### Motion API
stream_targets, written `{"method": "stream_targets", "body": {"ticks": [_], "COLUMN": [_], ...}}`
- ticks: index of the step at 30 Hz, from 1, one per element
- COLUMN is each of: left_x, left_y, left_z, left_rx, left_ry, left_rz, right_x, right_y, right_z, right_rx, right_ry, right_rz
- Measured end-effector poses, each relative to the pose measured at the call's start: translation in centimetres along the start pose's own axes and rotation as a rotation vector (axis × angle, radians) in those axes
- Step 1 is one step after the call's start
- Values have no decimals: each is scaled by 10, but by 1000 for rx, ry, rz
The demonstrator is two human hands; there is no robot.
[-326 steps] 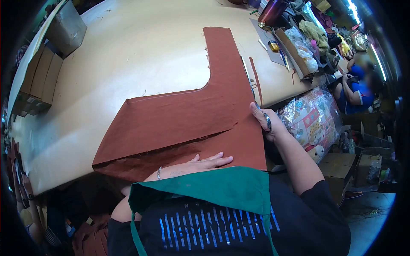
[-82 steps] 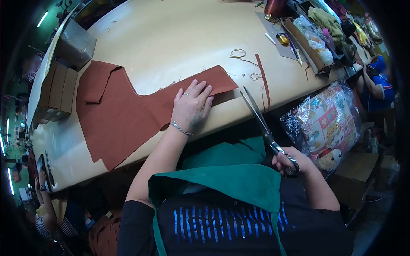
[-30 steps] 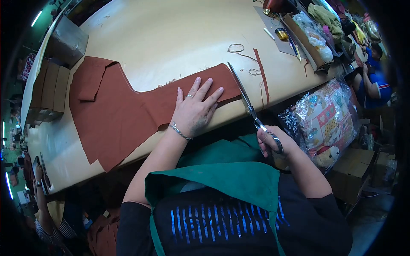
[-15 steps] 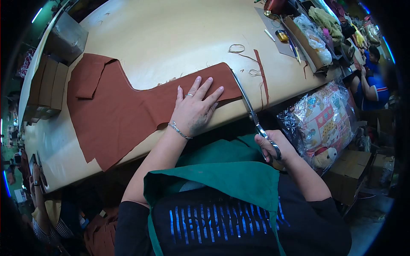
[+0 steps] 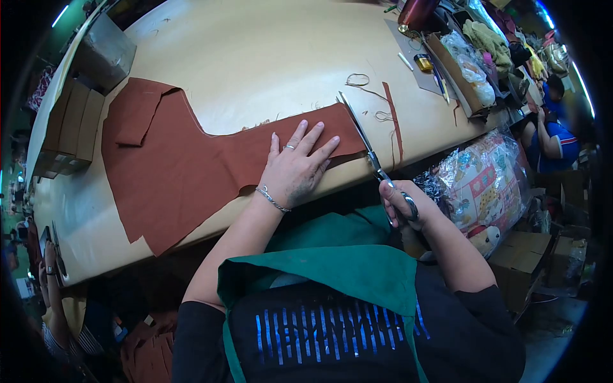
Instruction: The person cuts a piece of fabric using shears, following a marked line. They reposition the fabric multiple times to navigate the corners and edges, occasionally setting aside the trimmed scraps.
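Note:
A piece of rust-brown fabric (image 5: 185, 153) lies on the table, with a folded-over part at its far left corner. My left hand (image 5: 297, 163) rests flat near its right end, fingers spread, wearing a ring and a bracelet. My right hand (image 5: 405, 204) is wrapped round the handles of large metal scissors (image 5: 375, 165). Their long blades run along the fabric's right edge, tips slightly apart near its far right corner. Whether the lower blade is under the cloth I cannot fully tell.
A thin brown fabric strip (image 5: 393, 121) and loose threads lie right of the scissors. Farther right are a grey board (image 5: 408, 54) and a cardboard tray (image 5: 456, 70) of odds and ends. Boxes (image 5: 76, 127) stand at left. A plastic-wrapped printed bundle (image 5: 482, 172) sits beside the table.
My right hand and the scissors have moved slightly up, and the blade tips have parted at the fabric's far right corner. My left hand stays flat on the fabric.

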State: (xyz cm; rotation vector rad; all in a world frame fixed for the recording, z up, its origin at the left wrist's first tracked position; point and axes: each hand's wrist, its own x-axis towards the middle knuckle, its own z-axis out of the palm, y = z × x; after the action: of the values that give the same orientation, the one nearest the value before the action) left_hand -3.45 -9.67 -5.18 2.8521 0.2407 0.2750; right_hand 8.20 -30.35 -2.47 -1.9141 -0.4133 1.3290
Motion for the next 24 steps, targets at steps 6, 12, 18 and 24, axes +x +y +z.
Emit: {"method": "stream_targets", "body": {"ticks": [6, 12, 18, 24], "left_x": [0, -1, -14, -41], "left_y": [-1, -3, -10, -102], "left_z": [2, 5, -29, -40], "left_rx": [-4, -14, -278, 196], "left_ry": [13, 24, 194, 127], "left_rz": [8, 10, 10, -938], "right_x": [-3, -7, -8, 14], "right_y": [3, 13, 23, -25], "right_z": [4, 7, -30, -50], "right_rx": [-125, 37, 106, -690], "right_ry": [63, 84, 434, 861], "right_rz": [33, -27, -90, -303]}}
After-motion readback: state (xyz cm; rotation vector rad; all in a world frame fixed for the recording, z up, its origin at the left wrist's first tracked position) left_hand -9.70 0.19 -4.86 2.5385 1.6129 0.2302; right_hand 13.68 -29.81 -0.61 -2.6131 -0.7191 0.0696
